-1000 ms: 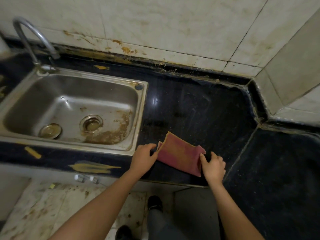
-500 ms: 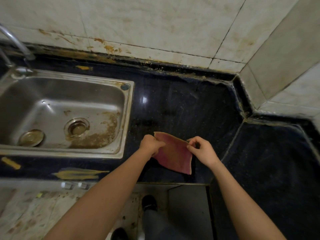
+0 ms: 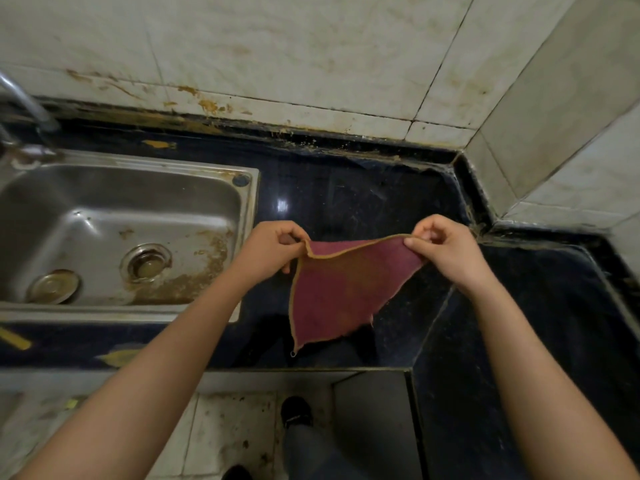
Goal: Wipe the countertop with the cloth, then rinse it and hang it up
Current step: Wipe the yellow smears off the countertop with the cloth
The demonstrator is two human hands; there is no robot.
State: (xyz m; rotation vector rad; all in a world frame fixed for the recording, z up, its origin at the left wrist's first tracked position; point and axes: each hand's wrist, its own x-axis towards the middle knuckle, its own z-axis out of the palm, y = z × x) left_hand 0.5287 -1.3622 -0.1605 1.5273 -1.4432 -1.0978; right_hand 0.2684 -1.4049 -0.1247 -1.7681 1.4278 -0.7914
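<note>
Above the dark table (image 3: 363, 202), beside the sink (image 3: 121, 233), a left hand (image 3: 268, 249) and right hand (image 3: 446, 251) each hold a pinching grip on the pink cloth (image 3: 341, 292), spread in the air. Wiping looks unstarted; rinsing and hanging remain.

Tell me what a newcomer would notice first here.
A pink cloth hangs spread between the left hand and right hand above the dark countertop. At left, the steel sink shows brown grime near its drain.
</note>
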